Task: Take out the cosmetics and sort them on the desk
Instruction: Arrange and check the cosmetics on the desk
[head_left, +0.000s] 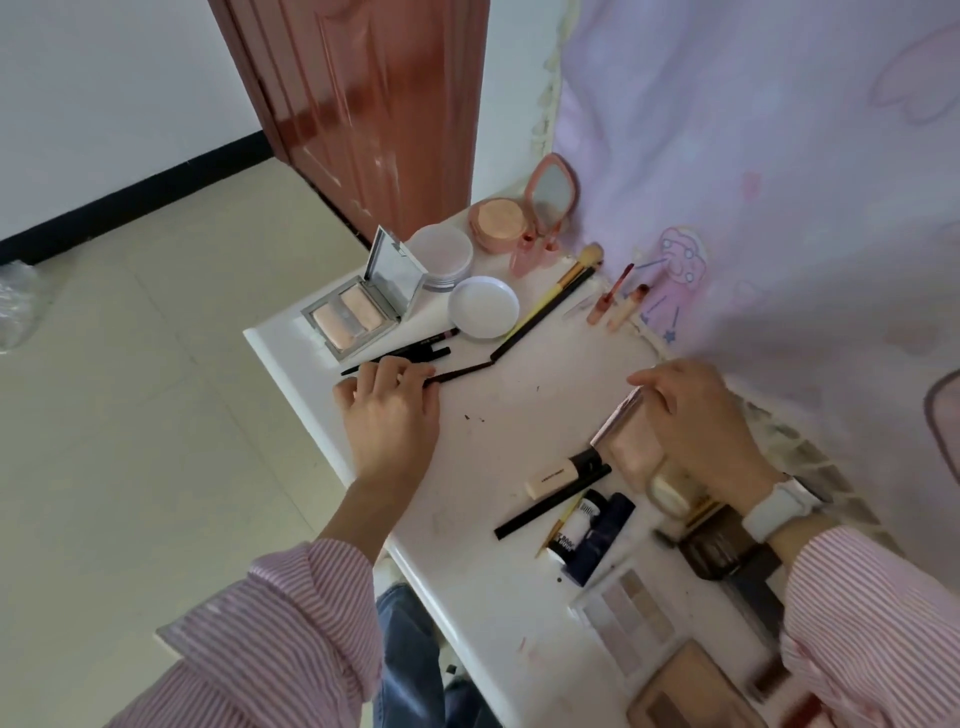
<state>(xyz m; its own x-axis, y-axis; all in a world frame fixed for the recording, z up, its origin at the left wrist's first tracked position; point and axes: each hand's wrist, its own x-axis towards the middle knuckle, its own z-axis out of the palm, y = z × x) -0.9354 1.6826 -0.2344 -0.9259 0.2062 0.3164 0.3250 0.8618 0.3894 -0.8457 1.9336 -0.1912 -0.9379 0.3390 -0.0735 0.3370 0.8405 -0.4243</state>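
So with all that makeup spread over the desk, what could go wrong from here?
The left hand grips a thin black pencil near the desk edge; it or the loose pencils beside it might roll off. The open silver compact sits at the corner, so a nudge could tip it.

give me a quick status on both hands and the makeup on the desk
Left hand pinching a thin black pencil. Right hand resting on a pink palette. Compacts, brushes, lip tubes spread over the white desk. Nothing in the way.
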